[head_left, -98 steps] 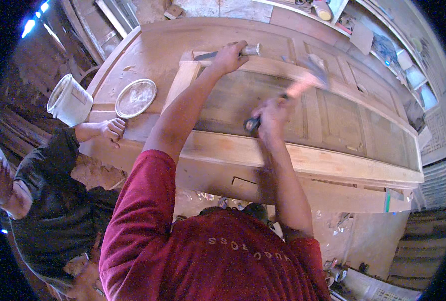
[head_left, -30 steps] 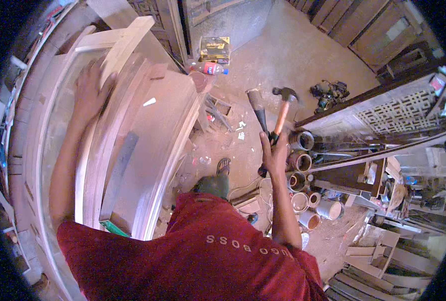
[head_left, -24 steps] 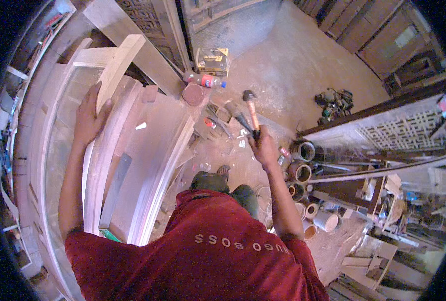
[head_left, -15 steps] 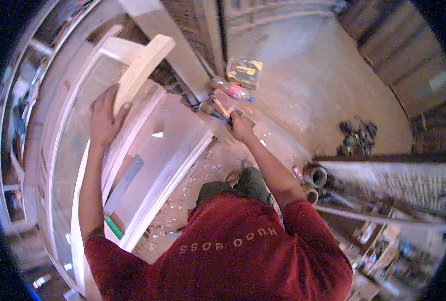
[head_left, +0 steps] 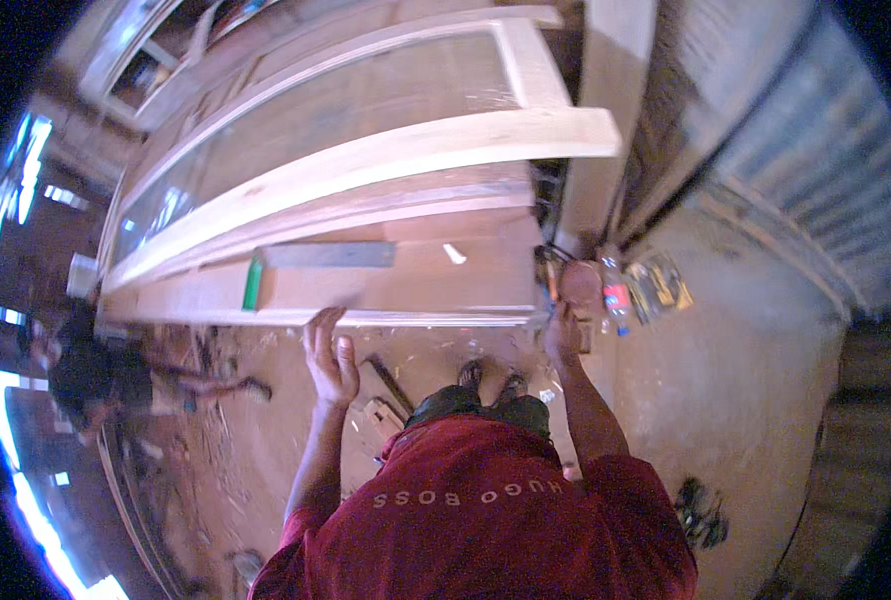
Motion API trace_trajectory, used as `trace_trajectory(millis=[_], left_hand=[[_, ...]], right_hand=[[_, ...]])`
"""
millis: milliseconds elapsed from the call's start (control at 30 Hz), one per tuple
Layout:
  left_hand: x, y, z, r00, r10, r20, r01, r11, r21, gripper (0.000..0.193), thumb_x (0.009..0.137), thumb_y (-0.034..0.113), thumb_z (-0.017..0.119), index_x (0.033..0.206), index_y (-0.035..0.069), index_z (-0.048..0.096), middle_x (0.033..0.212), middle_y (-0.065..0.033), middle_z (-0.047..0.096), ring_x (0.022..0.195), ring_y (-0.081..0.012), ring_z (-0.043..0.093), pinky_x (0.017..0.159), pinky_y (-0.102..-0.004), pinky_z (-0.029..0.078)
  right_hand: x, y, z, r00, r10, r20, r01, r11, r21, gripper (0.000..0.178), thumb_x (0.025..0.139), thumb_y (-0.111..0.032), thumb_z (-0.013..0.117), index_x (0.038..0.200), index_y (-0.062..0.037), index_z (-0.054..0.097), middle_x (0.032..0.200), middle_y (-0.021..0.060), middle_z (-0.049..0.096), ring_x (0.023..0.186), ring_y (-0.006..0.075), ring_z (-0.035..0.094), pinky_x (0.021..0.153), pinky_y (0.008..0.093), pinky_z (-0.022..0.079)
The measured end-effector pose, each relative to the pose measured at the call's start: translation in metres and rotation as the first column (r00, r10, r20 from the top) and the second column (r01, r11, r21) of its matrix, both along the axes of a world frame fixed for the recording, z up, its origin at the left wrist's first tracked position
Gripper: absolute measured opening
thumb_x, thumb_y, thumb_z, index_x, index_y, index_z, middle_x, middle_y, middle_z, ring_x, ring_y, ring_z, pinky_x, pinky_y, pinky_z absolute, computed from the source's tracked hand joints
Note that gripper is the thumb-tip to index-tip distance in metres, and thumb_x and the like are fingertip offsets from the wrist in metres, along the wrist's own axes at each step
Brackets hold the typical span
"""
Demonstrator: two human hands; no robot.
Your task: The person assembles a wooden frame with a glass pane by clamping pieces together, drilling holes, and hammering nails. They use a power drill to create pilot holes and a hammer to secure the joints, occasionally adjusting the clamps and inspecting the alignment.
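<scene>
My left hand (head_left: 331,358) is open and raised, fingers stretched, just off the near edge of the wooden workbench (head_left: 465,240). It holds nothing. At the bench's right end my right hand (head_left: 562,338) is closed beside the corner; what it grips is blurred and partly hidden. An orange-handled tool (head_left: 552,282) shows just beyond its fingers. On the bench lies a try square with a green stock (head_left: 253,284) and a grey blade (head_left: 330,255). Behind it rests a pale wooden frame (head_left: 395,150), one rail end sticking out past the bench at right.
A plastic bottle (head_left: 615,292) with a red label and a black-and-yellow box (head_left: 660,285) lie right of the bench, near a round reddish thing (head_left: 579,284). A wooden post (head_left: 605,120) rises behind. Another person (head_left: 100,370) is at the left. Shavings litter the floor.
My view has swung left, so the bench now lies across in front of me. My left hand has come off the frame rail to the bench's near edge. The right hand stays near the bench end.
</scene>
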State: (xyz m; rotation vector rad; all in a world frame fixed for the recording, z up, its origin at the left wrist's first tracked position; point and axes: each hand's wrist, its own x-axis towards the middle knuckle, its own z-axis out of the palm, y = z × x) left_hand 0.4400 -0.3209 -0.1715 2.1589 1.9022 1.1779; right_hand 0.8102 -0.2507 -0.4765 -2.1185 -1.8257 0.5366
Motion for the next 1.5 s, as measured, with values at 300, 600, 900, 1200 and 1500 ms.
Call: trace_trajectory(millis=[300, 600, 900, 1200, 1500], left_hand=[[-0.027, -0.061, -0.006, 0.922, 0.359, 0.142, -0.367, 0.930, 0.033, 0.044, 0.099, 0.033, 0.042, 0.118, -0.004, 0.056, 0.116, -0.0223, 0.058, 0.112, -0.0378, 0.052, 0.098, -0.0458, 0.039], [-0.102, 0.029, 0.056, 0.967, 0.254, -0.022, -0.247, 0.955, 0.164, 0.043, 0.089, 0.018, 0.063, 0.124, -0.003, 0.051, 0.122, -0.0217, 0.054, 0.116, -0.0372, 0.051, 0.100, -0.0457, 0.038], [-0.227, 0.165, 0.094, 0.832, -0.034, -0.554, -0.010, 0.997, -0.075, 0.094, 0.065, 0.056, 0.077, 0.139, 0.011, 0.044, 0.137, -0.0150, 0.048, 0.134, -0.0356, 0.037, 0.112, -0.0536, 0.023], [-0.264, 0.198, 0.081, 0.826, -0.190, -0.530, 0.156, 0.982, -0.108, 0.105, 0.050, 0.058, 0.082, 0.136, 0.007, 0.048, 0.126, -0.0147, 0.055, 0.115, -0.0358, 0.051, 0.099, -0.0499, 0.040], [-0.263, 0.196, 0.090, 0.836, -0.146, -0.530, 0.129, 0.989, -0.070, 0.094, 0.052, 0.054, 0.082, 0.129, 0.007, 0.055, 0.121, -0.0141, 0.057, 0.111, -0.0343, 0.053, 0.096, -0.0481, 0.042]], right_hand=[[-0.011, -0.014, 0.029, 0.991, 0.034, 0.133, -0.046, 0.996, 0.082, 0.058, 0.085, -0.025, 0.062, 0.133, -0.0018, 0.038, 0.116, 0.0278, 0.055, 0.089, 0.0448, 0.060, 0.072, 0.0524, 0.053], [-0.012, -0.020, 0.017, 0.938, 0.012, 0.346, 0.014, 0.997, -0.071, 0.061, 0.085, -0.032, 0.062, 0.136, -0.0104, 0.038, 0.127, 0.0217, 0.051, 0.103, 0.0391, 0.057, 0.078, 0.0515, 0.052], [-0.012, -0.014, 0.176, 0.790, -0.451, 0.416, 0.501, 0.865, -0.014, 0.066, 0.083, -0.048, 0.065, 0.132, -0.0071, 0.049, 0.125, 0.0232, 0.054, 0.109, 0.0424, 0.055, 0.089, 0.0524, 0.047], [-0.086, 0.128, 0.385, 0.738, -0.235, 0.632, -0.102, 0.887, 0.449, 0.078, 0.067, -0.005, 0.073, 0.139, -0.0125, 0.042, 0.143, 0.0106, 0.043, 0.134, 0.0341, 0.037, 0.108, 0.0449, 0.033], [-0.039, 0.168, 0.378, 0.686, -0.015, 0.728, -0.376, 0.849, 0.371, 0.077, 0.067, -0.009, 0.073, 0.138, -0.0143, 0.046, 0.140, 0.0059, 0.050, 0.129, 0.0276, 0.047, 0.102, 0.0396, 0.043]])
